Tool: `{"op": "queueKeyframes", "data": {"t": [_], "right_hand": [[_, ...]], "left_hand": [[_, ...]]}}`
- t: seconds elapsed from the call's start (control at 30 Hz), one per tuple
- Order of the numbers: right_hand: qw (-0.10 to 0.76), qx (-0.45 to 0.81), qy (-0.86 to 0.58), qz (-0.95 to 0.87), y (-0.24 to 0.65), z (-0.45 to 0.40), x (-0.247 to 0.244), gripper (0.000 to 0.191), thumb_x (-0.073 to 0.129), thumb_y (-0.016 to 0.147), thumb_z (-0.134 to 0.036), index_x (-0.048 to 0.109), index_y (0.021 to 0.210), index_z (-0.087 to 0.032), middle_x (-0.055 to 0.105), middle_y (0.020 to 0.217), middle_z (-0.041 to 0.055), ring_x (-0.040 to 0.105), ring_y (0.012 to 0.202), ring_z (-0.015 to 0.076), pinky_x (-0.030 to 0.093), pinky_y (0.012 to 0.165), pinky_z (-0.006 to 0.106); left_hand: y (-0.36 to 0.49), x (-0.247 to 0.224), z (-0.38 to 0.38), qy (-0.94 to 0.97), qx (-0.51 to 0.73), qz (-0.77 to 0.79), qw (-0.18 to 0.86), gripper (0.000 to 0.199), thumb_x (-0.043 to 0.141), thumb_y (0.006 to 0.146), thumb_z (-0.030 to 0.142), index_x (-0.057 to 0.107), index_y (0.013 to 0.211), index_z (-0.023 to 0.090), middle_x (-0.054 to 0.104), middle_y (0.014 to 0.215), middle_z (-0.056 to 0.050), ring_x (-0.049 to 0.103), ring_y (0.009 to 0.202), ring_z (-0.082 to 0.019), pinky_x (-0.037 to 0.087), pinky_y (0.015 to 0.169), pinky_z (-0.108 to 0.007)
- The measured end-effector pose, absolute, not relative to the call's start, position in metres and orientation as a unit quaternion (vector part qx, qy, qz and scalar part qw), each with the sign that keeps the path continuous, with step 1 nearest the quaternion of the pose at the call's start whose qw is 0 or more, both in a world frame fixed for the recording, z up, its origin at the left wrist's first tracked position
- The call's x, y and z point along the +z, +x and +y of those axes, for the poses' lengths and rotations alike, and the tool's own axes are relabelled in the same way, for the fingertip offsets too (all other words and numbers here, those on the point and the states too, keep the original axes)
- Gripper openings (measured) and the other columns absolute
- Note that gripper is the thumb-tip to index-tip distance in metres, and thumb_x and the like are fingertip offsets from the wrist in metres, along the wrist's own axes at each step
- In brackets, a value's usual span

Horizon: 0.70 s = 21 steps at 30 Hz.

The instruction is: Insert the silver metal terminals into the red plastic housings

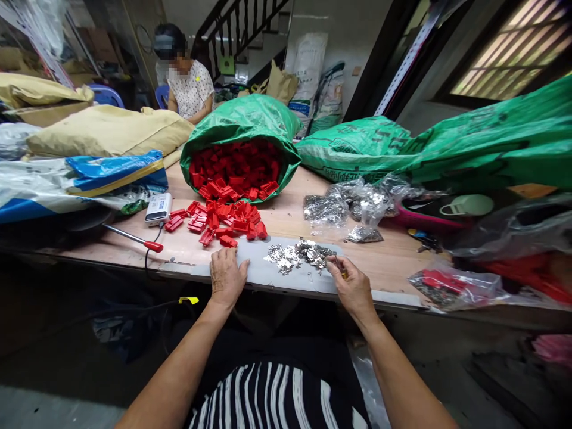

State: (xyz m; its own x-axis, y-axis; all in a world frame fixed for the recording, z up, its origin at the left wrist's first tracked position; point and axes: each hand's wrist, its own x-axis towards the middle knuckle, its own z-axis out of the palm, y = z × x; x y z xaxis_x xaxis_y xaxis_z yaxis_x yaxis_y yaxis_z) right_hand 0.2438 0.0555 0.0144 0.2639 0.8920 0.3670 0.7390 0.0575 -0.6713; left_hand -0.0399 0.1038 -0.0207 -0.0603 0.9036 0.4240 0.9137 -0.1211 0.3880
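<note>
My left hand rests palm down at the left of a grey board, thumb apart from the fingers, with nothing visible in it. Just beyond its fingertips lie loose red plastic pieces, shaped like small hollow blocks. My right hand is closed in a pinch at the right side of the board; a bit of yellow shows between its fingers, too small to name. Its fingertips are beside a pile of small shiny metal parts. A second metal pile lies to the left of that one.
A green sack spills red pieces onto the table. Plastic bags of metal parts sit at the right, near a pink-edged basket. A white power bank and a red-tipped rod lie left. Another person sits behind.
</note>
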Motion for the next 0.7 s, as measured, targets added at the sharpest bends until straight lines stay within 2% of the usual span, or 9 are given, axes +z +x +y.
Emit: {"op": "queueKeyframes", "data": {"t": [0.17, 0.3, 0.37, 0.47, 0.57, 0.7], "right_hand": [[0.408, 0.089, -0.689, -0.592, 0.248, 0.054, 0.014, 0.036, 0.048, 0.084, -0.047, 0.067, 0.093, -0.018, 0.072, 0.084, 0.0062, 0.065, 0.072, 0.0197, 0.05, 0.07, 0.029], [0.402, 0.087, -0.69, -0.595, 0.242, 0.06, 0.008, 0.038, 0.049, 0.082, -0.05, 0.068, 0.093, -0.019, 0.072, 0.085, 0.0065, 0.066, 0.072, 0.0208, 0.05, 0.07, 0.029], [0.4, 0.085, -0.696, -0.591, 0.239, 0.064, 0.008, 0.04, 0.049, 0.081, -0.052, 0.068, 0.094, -0.02, 0.073, 0.085, 0.0066, 0.066, 0.072, 0.0213, 0.05, 0.068, 0.029], [0.389, 0.086, -0.709, -0.582, 0.239, 0.068, 0.009, 0.041, 0.05, 0.078, -0.055, 0.069, 0.094, -0.022, 0.073, 0.086, 0.0055, 0.067, 0.069, 0.0214, 0.049, 0.066, 0.029], [0.373, 0.086, -0.722, -0.576, 0.243, 0.07, 0.009, 0.042, 0.05, 0.075, -0.057, 0.07, 0.093, -0.023, 0.073, 0.085, 0.0048, 0.067, 0.071, 0.0231, 0.049, 0.064, 0.03], [0.353, 0.092, -0.737, -0.569, 0.245, 0.071, 0.008, 0.044, 0.05, 0.072, -0.058, 0.07, 0.091, -0.023, 0.073, 0.081, 0.0044, 0.066, 0.065, 0.0231, 0.048, 0.057, 0.03]], "left_hand": [[-0.034, -0.008, 0.107, -0.671, -0.389, -0.631, 0.02, 0.027, 0.062, 0.081, 0.031, 0.055, 0.1, 0.013, 0.058, 0.098, -0.013, 0.052, 0.096, -0.029, 0.042, 0.088, -0.046], [-0.002, 0.018, 0.107, -0.658, -0.522, -0.543, 0.004, 0.035, 0.062, 0.082, 0.03, 0.05, 0.111, 0.015, 0.057, 0.105, -0.013, 0.052, 0.101, -0.026, 0.043, 0.091, -0.043], [0.013, 0.026, 0.11, -0.665, -0.549, -0.507, 0.003, 0.039, 0.063, 0.082, 0.03, 0.048, 0.115, 0.015, 0.057, 0.109, -0.013, 0.051, 0.105, -0.025, 0.041, 0.096, -0.041], [0.015, 0.025, 0.12, -0.663, -0.528, -0.531, 0.01, 0.04, 0.063, 0.082, 0.029, 0.049, 0.116, 0.014, 0.058, 0.11, -0.013, 0.051, 0.107, -0.025, 0.04, 0.098, -0.04], [-0.004, 0.015, 0.13, -0.627, -0.457, -0.63, 0.02, 0.044, 0.063, 0.081, 0.033, 0.05, 0.119, 0.014, 0.055, 0.115, -0.015, 0.049, 0.11, -0.028, 0.04, 0.095, -0.043], [-0.026, 0.004, 0.133, -0.587, -0.361, -0.725, -0.004, 0.047, 0.069, 0.075, 0.035, 0.055, 0.119, 0.022, 0.05, 0.12, -0.012, 0.046, 0.111, -0.03, 0.04, 0.093, -0.044]]}}
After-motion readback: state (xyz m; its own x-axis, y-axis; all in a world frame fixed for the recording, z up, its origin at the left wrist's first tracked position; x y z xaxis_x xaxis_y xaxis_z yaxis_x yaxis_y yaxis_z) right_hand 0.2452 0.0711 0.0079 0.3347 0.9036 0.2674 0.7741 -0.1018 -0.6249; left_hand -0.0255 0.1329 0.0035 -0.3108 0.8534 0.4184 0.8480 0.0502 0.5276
